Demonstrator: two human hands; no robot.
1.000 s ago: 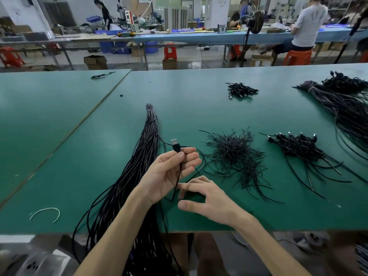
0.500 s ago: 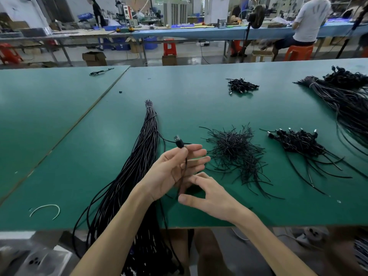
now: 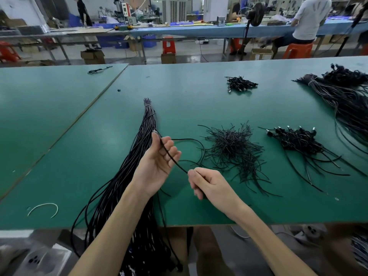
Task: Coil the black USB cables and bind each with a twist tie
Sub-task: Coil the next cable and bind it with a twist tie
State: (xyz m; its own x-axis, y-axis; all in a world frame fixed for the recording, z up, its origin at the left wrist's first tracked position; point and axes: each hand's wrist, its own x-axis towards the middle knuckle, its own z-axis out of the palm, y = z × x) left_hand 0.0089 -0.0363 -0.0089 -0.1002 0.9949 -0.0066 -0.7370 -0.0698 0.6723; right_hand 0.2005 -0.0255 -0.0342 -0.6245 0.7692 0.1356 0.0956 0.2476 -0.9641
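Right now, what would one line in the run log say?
left hand: holds cable | right hand: pinches same cable | twist tie pile: untouched | stage: starting coil

On the table (image 3: 199, 100): cable bundle (image 3: 137, 156) at left, twist-tie heap (image 3: 233, 148) to its right, coiled cables (image 3: 298, 140) further right, small pile (image 3: 241, 84) behind.

I can read no text, label, brand or number anywhere I look: nothing on the green bench (image 3: 199, 108) in front of me, and the machines and boxes far behind are too small and blurred to make out.
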